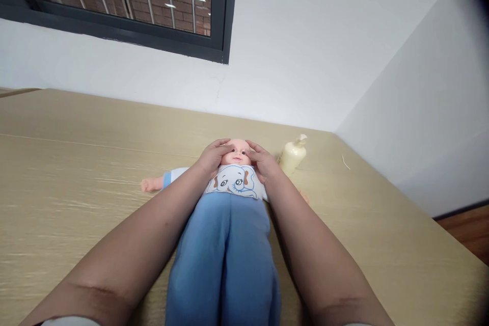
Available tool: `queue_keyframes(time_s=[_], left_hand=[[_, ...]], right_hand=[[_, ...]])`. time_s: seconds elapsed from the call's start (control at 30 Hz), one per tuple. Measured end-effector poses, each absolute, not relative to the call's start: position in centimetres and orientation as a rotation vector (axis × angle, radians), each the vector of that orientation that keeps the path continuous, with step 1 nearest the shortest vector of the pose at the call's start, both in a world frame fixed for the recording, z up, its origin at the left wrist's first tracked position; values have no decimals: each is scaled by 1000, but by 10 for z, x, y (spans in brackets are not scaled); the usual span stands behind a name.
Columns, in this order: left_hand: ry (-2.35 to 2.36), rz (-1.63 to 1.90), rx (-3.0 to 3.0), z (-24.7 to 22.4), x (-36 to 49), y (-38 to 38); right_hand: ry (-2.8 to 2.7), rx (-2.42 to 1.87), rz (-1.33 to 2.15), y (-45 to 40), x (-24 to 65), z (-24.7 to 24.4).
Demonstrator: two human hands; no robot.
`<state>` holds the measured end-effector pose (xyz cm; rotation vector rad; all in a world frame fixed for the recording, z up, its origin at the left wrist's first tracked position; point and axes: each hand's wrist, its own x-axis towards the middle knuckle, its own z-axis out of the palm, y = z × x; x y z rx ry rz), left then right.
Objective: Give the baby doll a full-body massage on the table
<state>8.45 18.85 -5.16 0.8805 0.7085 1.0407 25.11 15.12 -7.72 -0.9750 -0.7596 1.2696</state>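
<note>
A baby doll (pixel 237 181) in a white top with an elephant print and blue trousers lies on its back, its head at the far end. My left hand (pixel 214 157) rests along one side of the doll's head, fingers spread over the temple. On the other side, my right hand (pixel 263 159) touches the head in the same way, with its fingers apart. The doll's face shows between the two hands. One doll arm stretches out to the left; the other is mostly hidden behind my right forearm.
A cream pump bottle (pixel 293 155) stands just right of my right hand on the wooden table (pixel 95 132). Farther right lies a thin pale strip (pixel 346 162). Behind the table are a white wall (pixel 282 51) and a dark-framed window (pixel 225 15).
</note>
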Motion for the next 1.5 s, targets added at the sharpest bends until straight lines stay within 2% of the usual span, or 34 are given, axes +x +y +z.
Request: queue_keyframes(time_s=[1.5], left_hand=[[689, 1042, 878, -52, 85, 189]], right_hand=[[-751, -971, 1269, 149, 249, -74]])
